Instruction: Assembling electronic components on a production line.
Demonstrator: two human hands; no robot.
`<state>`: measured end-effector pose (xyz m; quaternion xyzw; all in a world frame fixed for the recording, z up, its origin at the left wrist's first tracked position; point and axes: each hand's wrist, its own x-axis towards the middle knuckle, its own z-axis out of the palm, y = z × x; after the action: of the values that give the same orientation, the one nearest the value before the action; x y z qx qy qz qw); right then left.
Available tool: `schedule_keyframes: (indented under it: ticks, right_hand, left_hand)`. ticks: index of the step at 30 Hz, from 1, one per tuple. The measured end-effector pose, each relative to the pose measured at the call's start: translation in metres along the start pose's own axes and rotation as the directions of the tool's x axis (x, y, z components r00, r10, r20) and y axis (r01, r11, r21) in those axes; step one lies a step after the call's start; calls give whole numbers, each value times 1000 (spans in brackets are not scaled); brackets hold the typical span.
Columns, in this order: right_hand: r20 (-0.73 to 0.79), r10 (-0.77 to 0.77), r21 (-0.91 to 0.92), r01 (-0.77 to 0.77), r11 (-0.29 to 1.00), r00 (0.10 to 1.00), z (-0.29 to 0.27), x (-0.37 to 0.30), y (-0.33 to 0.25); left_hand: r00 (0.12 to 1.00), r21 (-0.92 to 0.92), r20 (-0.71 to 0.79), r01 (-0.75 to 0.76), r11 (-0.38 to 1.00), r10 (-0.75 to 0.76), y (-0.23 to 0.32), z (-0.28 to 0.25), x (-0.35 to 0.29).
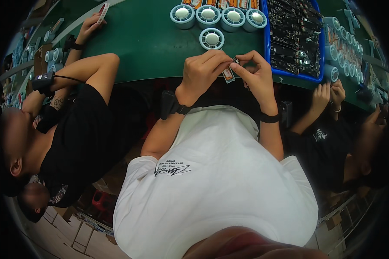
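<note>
Green tabletop [142, 39] bears round, spoked units [212, 39]; hands [199, 71] pinch a dark piece [236, 61].

Dark piece [236, 61] between left hand [204, 71] and right hand [256, 75] is too small to identify; blue tray [296, 76] and orange units [243, 4] run off the upper edge.

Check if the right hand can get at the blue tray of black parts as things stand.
Likely yes: the right hand is next to the blue tray, with nothing visible between them. It looks busy pinching a small dark part, though, so it may need freeing first.
</note>
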<state>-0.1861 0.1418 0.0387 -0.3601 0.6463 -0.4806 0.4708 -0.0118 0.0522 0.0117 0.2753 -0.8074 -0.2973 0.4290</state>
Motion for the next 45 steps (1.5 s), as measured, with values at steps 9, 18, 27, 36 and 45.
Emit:
schedule_keyframes:
  ticks: [9, 18, 27, 36, 45]
  right_hand:
    - [107, -18, -7, 19, 1000, 994, -10, 4, -16]
    - [156, 27, -247, 13, 969, 987, -10, 9, -57]
    - [198, -44, -405, 123, 906, 979, -17, 12, -72]
    - [63, -17, -338, 37, 941, 998, -5, 22, -59]
    - [-37, -67, -290, 54, 955, 997, 16, 10, -35]
  left_hand:
    - [998, -130, 57, 14, 991, -6, -9, -1, -4]
    - [995, -113, 60, -69, 991, 76, 1, -11, 0]
    - [998, -84, -48, 23, 996, -27, 7, 2, -2]
    - [975, -74, -164, 142, 987, -152, 8, 6, -7]
    - [936, -1, -185, 306, 952, -301, 19, 1, -11]
